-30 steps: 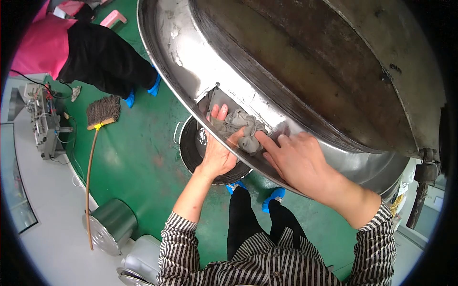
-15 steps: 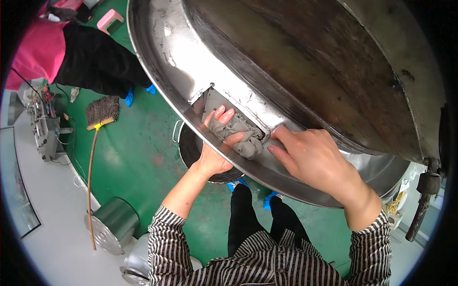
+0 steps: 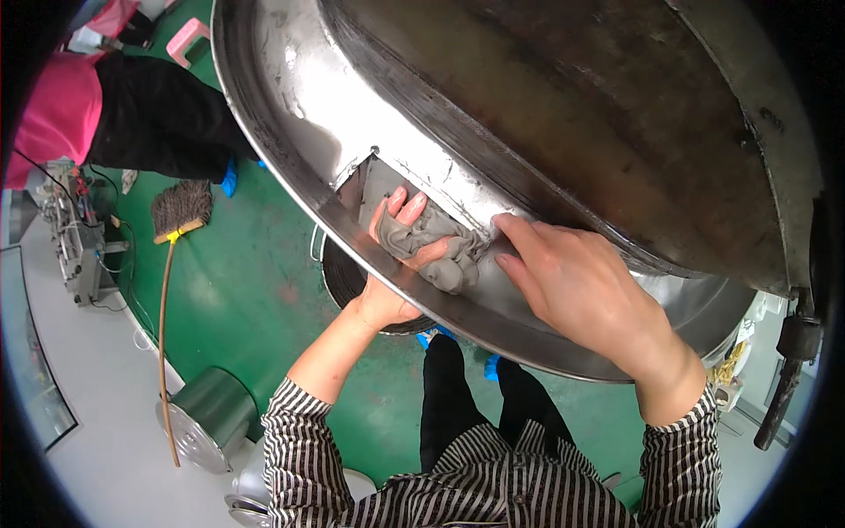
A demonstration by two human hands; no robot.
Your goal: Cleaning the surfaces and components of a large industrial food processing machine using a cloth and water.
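"So, where are the person's two hands?"

"Both are at a wide, shiny metal pan (image 3: 304, 106) with a curved rim, which fills the upper right. The left hand (image 3: 421, 255) comes from below, its wrist passing under the rim, and its fingers show at a square-cornered opening in the pan."

"What does it hold?"

"A soft, folded grey lump (image 3: 451, 275). The lump lies at that opening, against the left hand. Two fingers stretch up beyond it, apart from each other, and the thumb lies across it, so the grip is loose."

"And the right hand (image 3: 581, 277)?"

"It is over the pan, just right of the lump, back upward. Thumb and forefinger are parted, with nothing visible between them; the other fingers are bent. The forefinger's tip is at the pan's inner wall, though from this angle I can't be sure that it touches."

"What else is around?"

"A dark round pot (image 3: 341, 277) stands below the rim, on a green floor (image 3: 282, 273). To the left are a broom (image 3: 182, 211) with a long wooden handle, a lidded metal canister (image 3: 211, 396), and a co-worker in a pink top (image 3: 57, 119) and dark trousers."
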